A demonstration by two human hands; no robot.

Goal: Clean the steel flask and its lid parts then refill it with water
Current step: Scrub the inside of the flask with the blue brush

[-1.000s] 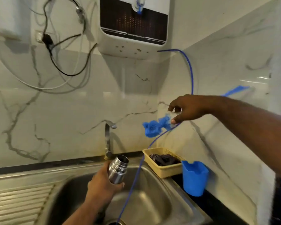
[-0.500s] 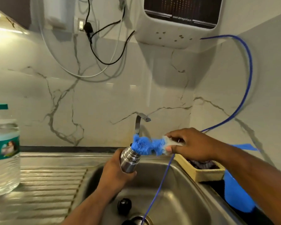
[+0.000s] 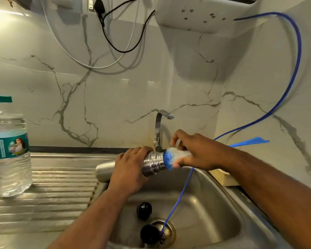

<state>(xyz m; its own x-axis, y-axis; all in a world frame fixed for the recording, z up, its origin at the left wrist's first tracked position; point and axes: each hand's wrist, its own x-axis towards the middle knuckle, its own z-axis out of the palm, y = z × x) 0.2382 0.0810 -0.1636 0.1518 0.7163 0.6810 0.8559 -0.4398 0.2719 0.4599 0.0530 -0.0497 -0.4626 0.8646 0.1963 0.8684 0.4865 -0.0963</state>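
My left hand [image 3: 128,170] grips the steel flask [image 3: 152,163], which lies nearly level over the sink's left rim with its open mouth pointing right. My right hand [image 3: 192,153] holds a blue and white bottle brush [image 3: 171,159]; most of its bristles are inside the flask's mouth. Two black lid parts lie in the sink bowl: one [image 3: 144,208] on the floor of the bowl, the other [image 3: 150,234] on the drain.
The steel sink [image 3: 214,218] has a ribbed draining board at the left, where a plastic water bottle [image 3: 9,150] stands. A tap [image 3: 159,130] rises behind the flask. A thin blue tube [image 3: 180,194] runs from the wall purifier [image 3: 205,17] down into the drain. A yellow tray [image 3: 223,177] sits right.
My right hand brought the brush down from the wall side and pushed it into the flask's mouth. My left hand tipped the flask from upright to nearly level.
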